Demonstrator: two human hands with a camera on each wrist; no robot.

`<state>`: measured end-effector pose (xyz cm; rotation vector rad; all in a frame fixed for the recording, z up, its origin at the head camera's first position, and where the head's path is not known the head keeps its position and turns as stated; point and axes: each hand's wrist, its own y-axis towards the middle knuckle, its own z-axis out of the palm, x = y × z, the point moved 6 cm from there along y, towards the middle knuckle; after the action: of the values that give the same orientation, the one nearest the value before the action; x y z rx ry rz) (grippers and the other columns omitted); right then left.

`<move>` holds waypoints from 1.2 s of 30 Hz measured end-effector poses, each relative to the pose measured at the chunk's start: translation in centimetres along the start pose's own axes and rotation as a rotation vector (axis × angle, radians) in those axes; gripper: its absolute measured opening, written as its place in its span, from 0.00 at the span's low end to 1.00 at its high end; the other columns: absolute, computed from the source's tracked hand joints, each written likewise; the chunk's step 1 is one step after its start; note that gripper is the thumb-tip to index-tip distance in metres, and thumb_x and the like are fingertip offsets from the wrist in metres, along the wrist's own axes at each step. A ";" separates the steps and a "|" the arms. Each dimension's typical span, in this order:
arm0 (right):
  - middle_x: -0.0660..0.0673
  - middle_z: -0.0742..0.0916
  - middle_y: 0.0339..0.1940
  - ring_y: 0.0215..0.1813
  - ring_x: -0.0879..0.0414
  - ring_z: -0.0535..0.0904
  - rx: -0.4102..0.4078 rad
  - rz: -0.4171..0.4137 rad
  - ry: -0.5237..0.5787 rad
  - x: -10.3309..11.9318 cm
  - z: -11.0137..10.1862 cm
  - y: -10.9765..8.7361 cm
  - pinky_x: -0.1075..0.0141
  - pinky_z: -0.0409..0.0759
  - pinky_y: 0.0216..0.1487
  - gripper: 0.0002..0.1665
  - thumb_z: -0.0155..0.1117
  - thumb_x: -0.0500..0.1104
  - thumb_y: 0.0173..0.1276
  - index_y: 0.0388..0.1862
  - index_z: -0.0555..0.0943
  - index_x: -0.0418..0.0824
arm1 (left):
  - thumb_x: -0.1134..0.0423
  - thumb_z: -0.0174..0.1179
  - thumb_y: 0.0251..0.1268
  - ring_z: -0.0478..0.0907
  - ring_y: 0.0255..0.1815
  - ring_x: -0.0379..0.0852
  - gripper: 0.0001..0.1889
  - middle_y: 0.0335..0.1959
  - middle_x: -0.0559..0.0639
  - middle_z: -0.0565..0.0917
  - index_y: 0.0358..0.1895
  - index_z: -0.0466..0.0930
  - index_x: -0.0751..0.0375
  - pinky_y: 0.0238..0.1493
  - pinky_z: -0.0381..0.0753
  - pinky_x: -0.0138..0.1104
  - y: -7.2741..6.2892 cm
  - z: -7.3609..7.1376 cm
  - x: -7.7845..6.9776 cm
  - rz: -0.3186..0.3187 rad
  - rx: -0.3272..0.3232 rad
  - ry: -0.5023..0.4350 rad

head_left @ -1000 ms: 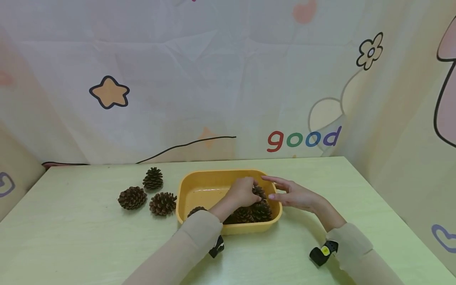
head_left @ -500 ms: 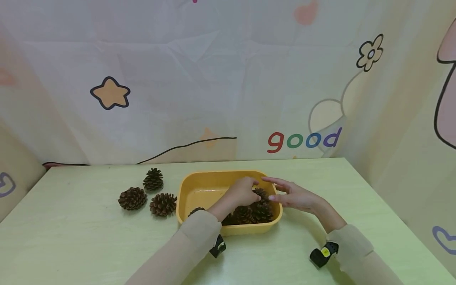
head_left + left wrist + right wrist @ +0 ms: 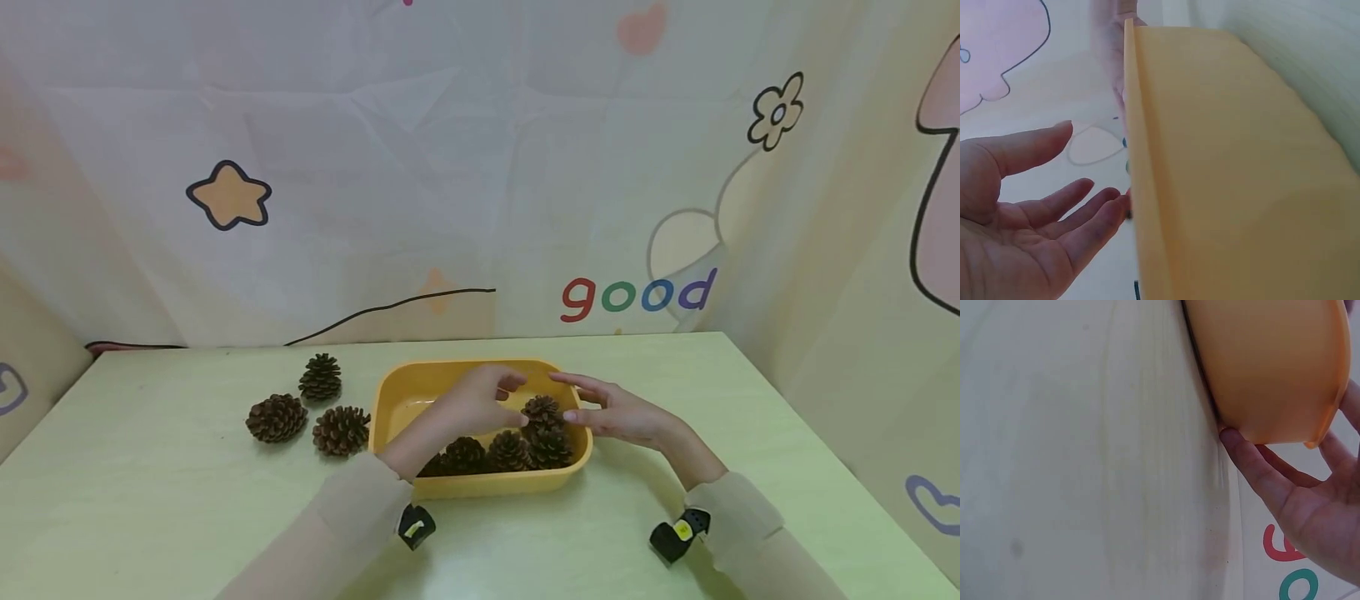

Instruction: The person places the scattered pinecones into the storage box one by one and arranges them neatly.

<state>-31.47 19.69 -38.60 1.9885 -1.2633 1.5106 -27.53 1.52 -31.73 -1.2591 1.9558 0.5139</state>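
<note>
1. Five brown pine cones (image 3: 509, 452) show inside the yellow tub (image 3: 495, 483), along its front and right end; their woody scales are spread wide.
2. Three loose cones (image 3: 277, 418) sit on the counter (image 3: 150, 475) left of the tub: the rear one upright, the nearest to the tub just beside its wall.
3. The left hand (image 3: 472, 404) is over the tub, fingers relaxed and holding nothing, thumb tip near the right-hand cones.
4. The right hand (image 3: 630, 412) holds the tub's right end, thumb over the rim, lower fingers against the outside.
5. Bare floor shows at the tub's rear left.
6. Counter surface runs from the tub to the slanting right edge; the back edge meets a printed cloth (image 3: 375, 208).
</note>
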 end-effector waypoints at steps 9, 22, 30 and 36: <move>0.36 0.48 0.73 0.70 0.32 0.41 -0.005 0.015 0.017 -0.3 0.2 -0.1 0.45 0.69 0.57 0.40 0.60 0.47 0.64 0.72 0.55 0.47 | 0.66 0.63 0.56 0.71 0.56 0.53 0.25 0.56 0.57 0.74 0.59 0.70 0.62 0.56 0.73 0.43 -2.8 -3.0 1.0 0.060 -0.126 -0.087; 0.37 0.48 0.73 0.70 0.32 0.41 -0.016 0.015 -0.013 -0.1 0.0 0.1 0.47 0.71 0.56 0.41 0.61 0.48 0.63 0.72 0.55 0.49 | 0.65 0.64 0.55 0.72 0.56 0.56 0.24 0.53 0.60 0.76 0.56 0.71 0.65 0.56 0.73 0.45 -7.0 -8.6 4.3 0.102 -0.279 -0.098; 0.36 0.47 0.73 0.70 0.31 0.41 0.002 0.004 -0.002 0.0 0.2 0.1 0.47 0.71 0.56 0.42 0.61 0.48 0.63 0.72 0.54 0.47 | 0.65 0.64 0.55 0.72 0.56 0.56 0.26 0.53 0.60 0.75 0.57 0.70 0.65 0.55 0.74 0.44 -9.1 -10.2 7.7 0.074 -0.306 -0.071; 0.37 0.48 0.73 0.70 0.32 0.41 -0.011 0.012 -0.005 0.1 0.2 0.0 0.46 0.70 0.56 0.41 0.61 0.48 0.63 0.72 0.55 0.48 | 0.63 0.64 0.56 0.69 0.58 0.59 0.27 0.56 0.62 0.73 0.59 0.68 0.67 0.56 0.71 0.47 -10.0 -10.4 9.9 0.055 -0.278 -0.054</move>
<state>-31.36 19.54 -38.62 1.9818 -1.2853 1.5019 -24.81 -15.75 -31.99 -1.3474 1.9255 0.8628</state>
